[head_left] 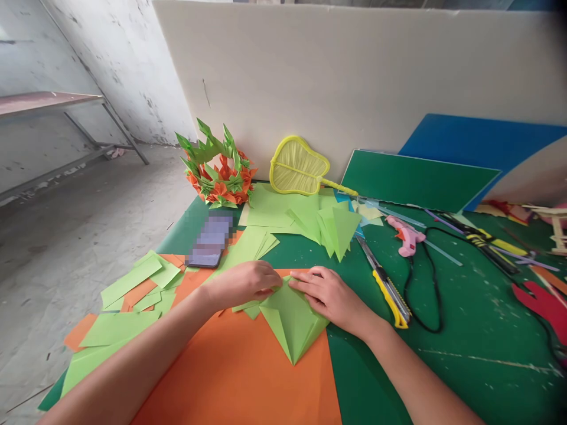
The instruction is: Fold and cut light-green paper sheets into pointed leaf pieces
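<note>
A kite-shaped piece of folded green paper [295, 324] lies on a large orange sheet [248, 372], its point toward me. My left hand [250, 283] is closed at the paper's upper left, fingertips curled at the top edge. From the other side, my right hand [330, 295] grips the upper right edge, its fingers reaching across the top. The thumbs are mostly hidden. Just behind my hands stand folded green paper pieces [339, 230]. Loose green sheets [248, 248] fan out beyond my left hand.
Left lie a phone [210, 242] and scattered paper strips [133, 280]. At the back are a folded-paper basket-like piece [219, 168] and a yellow fan [299, 165]. On the right, a yellow utility knife [390, 295] and a pink glue gun [405, 235] with a looping black cord rest on the green table [469, 319].
</note>
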Motion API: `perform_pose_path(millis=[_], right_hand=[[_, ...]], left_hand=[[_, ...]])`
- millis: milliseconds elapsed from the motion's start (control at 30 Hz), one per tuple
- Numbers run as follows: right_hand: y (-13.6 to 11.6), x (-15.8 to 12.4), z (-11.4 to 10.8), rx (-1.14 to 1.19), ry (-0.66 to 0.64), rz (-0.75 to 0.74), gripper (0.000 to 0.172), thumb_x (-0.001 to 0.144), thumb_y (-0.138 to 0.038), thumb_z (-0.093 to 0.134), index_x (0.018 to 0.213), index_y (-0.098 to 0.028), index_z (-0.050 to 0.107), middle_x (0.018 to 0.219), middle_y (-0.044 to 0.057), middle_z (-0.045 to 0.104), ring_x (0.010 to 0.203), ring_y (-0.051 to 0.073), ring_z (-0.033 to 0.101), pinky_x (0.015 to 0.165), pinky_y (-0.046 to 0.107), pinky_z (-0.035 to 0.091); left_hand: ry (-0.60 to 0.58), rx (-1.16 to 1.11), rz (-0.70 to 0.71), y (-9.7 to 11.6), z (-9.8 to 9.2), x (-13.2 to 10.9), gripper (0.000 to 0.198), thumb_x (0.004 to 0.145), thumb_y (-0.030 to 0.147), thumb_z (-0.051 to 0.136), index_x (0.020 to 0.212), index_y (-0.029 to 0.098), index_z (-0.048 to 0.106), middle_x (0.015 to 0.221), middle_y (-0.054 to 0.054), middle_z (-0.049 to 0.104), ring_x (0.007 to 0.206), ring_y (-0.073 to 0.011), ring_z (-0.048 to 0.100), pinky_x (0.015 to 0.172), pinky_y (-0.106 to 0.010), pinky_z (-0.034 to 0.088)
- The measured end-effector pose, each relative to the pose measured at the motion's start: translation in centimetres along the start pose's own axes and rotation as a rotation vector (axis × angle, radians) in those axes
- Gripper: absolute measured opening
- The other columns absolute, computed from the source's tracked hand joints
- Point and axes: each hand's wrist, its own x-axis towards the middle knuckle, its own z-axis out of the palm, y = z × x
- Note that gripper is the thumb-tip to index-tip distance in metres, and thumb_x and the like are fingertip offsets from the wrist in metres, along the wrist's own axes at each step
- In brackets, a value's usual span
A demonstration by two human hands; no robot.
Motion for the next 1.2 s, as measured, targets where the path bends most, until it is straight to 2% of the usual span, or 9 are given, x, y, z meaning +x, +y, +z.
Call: perform_pose_path(millis=[167,300,400,567,733,833,1000,1200], right_hand=[[0.1,-0.1,0.1,0.01,0.002,0.003,0.042,0.095,-0.015,0.045,0.132,-0.032,0.057,0.139,-0.004,0.056,0.113,0.022,0.052,0.096,0.041,0.051],[0.1,-0.1,0.0,0.016,-0.003,0.006,0.043,0.095,-0.014,0.045,0.133,-0.031,0.056,0.14,-0.004,0.055,0.113,0.022,0.051,0.096,0.042,0.051],[0.0,0.0,0.0,0.02,0.002,0.003,0.044,0.095,-0.015,0.045,0.133,-0.033,0.055,0.139,-0.003,0.056,0.113,0.022,0.052,0.095,0.042,0.051],[0.1,0.0,-0.1,0.014,0.0,-0.009,0.042,0.096,-0.016,0.044,0.133,-0.032,0.056,0.139,-0.002,0.056,0.115,0.022,0.052,0.096,0.042,0.05],[0.1,-0.1,0.1,-0.011,0.01,-0.009,0.049,0.094,-0.015,0.045,0.14,-0.032,0.047,0.141,0.0,0.054,0.119,0.022,0.051,0.099,0.042,0.049],[0.1,-0.1,0.3,-0.043,0.0,0.004,0.053,0.094,-0.015,0.044,0.144,-0.03,0.041,0.141,0.002,0.054,0.12,0.022,0.051,0.1,0.042,0.048],[0.1,-0.2,0.7,-0.101,-0.019,0.029,0.053,0.092,-0.014,0.043,0.143,-0.027,0.043,0.142,0.003,0.052,0.123,0.024,0.049,0.102,0.044,0.045],[0.7,-0.4,1.2,-0.126,0.027,0.069,0.052,0.092,-0.022,0.046,0.144,-0.025,0.042,0.142,0.007,0.052,0.125,0.026,0.047,0.103,0.045,0.043]], left_hand=[[-0.043,-0.001,-0.021,0.2,-0.9,-0.1,0.013,0.094,0.017,0.051,0.091,0.019,0.064,0.081,-0.005,0.068,0.077,-0.0169,0.061,0.073,-0.027,0.044],[-0.06,0.003,-0.052,0.0,-1.0,-0.4,0.014,0.093,0.027,0.058,0.082,0.019,0.064,0.075,-0.003,0.068,0.071,-0.0158,0.059,0.069,-0.026,0.041],[-0.078,0.034,-0.135,-0.1,-0.5,-0.5,0.019,0.093,0.031,0.059,0.078,0.018,0.063,0.069,-0.001,0.064,0.066,-0.0148,0.057,0.064,-0.025,0.039],[-0.071,0.145,-0.358,0.4,0.7,0.1,0.017,0.094,0.032,0.056,0.089,0.017,0.062,0.072,-0.002,0.061,0.066,-0.0163,0.057,0.058,-0.025,0.037],[0.011,0.178,-0.401,0.7,1.3,0.4,0.025,0.087,0.041,0.065,0.084,0.017,0.059,0.077,-0.002,0.061,0.074,-0.0184,0.057,0.064,-0.027,0.041],[0.032,0.113,-0.424,0.6,1.4,0.4,0.023,0.086,0.039,0.066,0.082,0.017,0.057,0.078,-0.002,0.06,0.073,-0.0169,0.056,0.068,-0.027,0.043],[0.039,0.035,-0.497,0.7,1.5,0.4,0.017,0.082,0.028,0.068,0.079,0.018,0.055,0.077,-0.001,0.059,0.071,-0.0159,0.055,0.068,-0.027,0.043],[0.051,0.014,-0.418,1.1,1.7,0.6,0.009,0.08,0.014,0.059,0.076,0.018,0.052,0.075,0.0,0.057,0.069,-0.0148,0.052,0.064,-0.025,0.041]])
